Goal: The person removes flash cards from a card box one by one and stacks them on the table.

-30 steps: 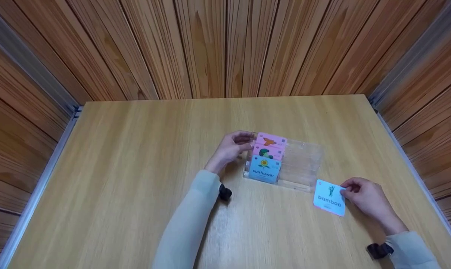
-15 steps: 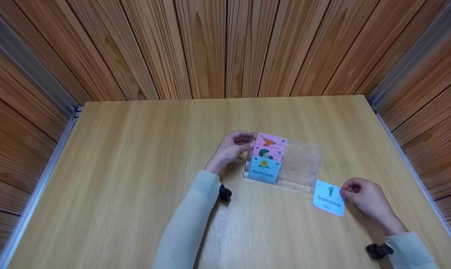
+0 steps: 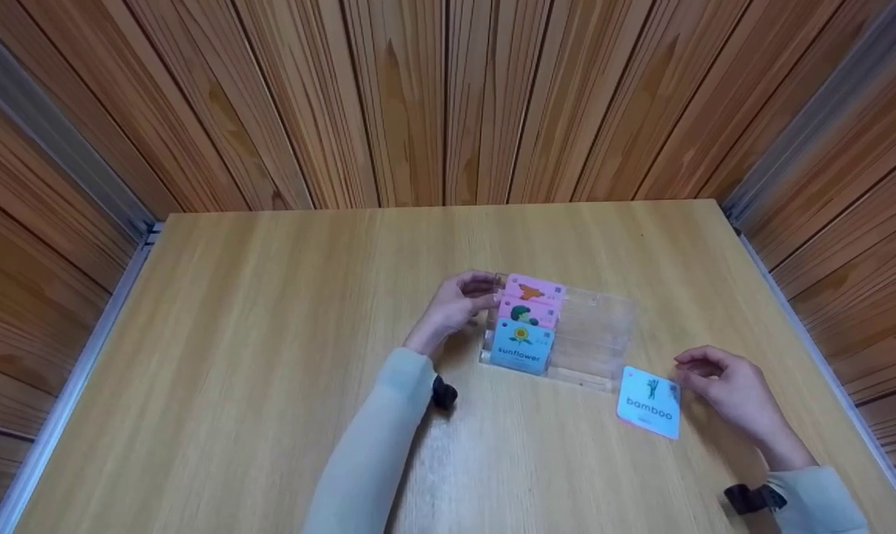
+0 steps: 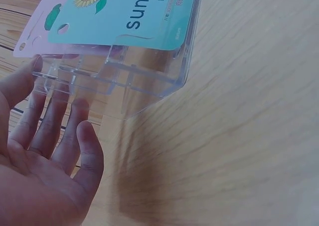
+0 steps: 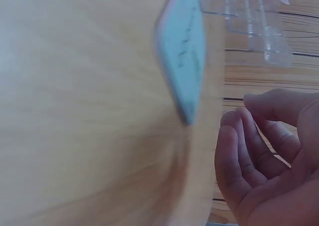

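A clear stepped card stand (image 3: 593, 334) is on the table. Its left side carries a pink card (image 3: 535, 288) with an orange picture, a pink card (image 3: 526, 313) with a green picture, and a blue "sunflower" card (image 3: 521, 347) in front. My left hand (image 3: 454, 305) grips the stand's left edge, thumb in front and fingers behind, as the left wrist view shows. A blue "bamboo" card (image 3: 648, 404), pink showing along its edge, lies near the stand's right front corner. Just right of this card, my right hand (image 3: 733, 389) has loosely bent fingers and holds nothing.
The wooden table (image 3: 270, 334) has plank walls (image 3: 411, 104) behind and at both sides, with grey metal rails (image 3: 62, 408) along the side edges. A black wrist device (image 3: 752, 498) sits at each sleeve cuff.
My right fingers, on the bamboo card's right edge before, have come off it. The card stays on the table. My left hand keeps its grip; the head view has tilted slightly.
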`<state>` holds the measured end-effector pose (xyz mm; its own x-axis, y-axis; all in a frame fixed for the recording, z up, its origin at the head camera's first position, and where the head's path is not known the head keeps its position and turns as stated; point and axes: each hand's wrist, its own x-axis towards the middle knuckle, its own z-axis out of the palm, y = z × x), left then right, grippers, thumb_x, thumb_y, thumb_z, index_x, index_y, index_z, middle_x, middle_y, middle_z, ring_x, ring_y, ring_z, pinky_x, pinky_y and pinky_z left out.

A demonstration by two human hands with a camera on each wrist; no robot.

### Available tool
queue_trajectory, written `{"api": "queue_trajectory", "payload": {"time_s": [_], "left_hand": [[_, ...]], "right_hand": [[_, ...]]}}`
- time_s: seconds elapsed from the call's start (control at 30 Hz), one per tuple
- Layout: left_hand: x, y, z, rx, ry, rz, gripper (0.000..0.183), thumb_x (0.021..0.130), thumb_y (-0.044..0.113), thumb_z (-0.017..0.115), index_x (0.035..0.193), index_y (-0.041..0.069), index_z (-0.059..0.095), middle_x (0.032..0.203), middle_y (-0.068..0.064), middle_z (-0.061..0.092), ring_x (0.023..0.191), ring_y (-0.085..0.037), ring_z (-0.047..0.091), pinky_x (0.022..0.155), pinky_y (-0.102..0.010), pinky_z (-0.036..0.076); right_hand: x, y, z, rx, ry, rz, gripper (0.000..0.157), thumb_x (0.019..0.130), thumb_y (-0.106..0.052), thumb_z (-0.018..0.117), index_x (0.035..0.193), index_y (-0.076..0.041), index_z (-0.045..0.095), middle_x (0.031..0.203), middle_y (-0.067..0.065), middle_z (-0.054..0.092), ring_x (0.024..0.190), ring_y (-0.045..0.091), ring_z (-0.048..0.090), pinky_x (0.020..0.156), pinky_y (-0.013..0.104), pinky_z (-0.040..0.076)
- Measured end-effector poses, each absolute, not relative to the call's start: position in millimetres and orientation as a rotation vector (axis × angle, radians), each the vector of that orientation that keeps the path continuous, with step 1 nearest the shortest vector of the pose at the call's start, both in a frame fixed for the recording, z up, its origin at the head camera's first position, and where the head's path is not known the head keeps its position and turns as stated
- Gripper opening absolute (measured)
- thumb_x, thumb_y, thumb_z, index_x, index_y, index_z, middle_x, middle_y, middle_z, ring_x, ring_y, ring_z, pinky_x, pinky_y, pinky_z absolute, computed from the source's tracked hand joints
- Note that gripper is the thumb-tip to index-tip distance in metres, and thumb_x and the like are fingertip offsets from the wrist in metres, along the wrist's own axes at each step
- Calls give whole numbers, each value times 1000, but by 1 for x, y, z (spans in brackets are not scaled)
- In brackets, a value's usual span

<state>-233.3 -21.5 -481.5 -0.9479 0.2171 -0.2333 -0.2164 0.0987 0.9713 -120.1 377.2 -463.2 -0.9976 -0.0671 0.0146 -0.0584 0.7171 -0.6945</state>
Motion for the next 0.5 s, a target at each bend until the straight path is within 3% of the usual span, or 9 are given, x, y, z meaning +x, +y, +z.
{"api": "queue_trajectory", "payload": {"time_s": [0.5], "left_hand": [[-234, -22, -483, 17, 2055, 1936, 31, 90, 22, 76, 118, 28, 67, 114, 8, 67, 108, -15, 61, 92, -41, 46]], "right_hand": [[-132, 335, -428, -203, 2924, -1361, 23, 95, -14, 70, 113, -1, 68, 106, 13, 68, 90, 3, 59, 75, 13, 48]]}}
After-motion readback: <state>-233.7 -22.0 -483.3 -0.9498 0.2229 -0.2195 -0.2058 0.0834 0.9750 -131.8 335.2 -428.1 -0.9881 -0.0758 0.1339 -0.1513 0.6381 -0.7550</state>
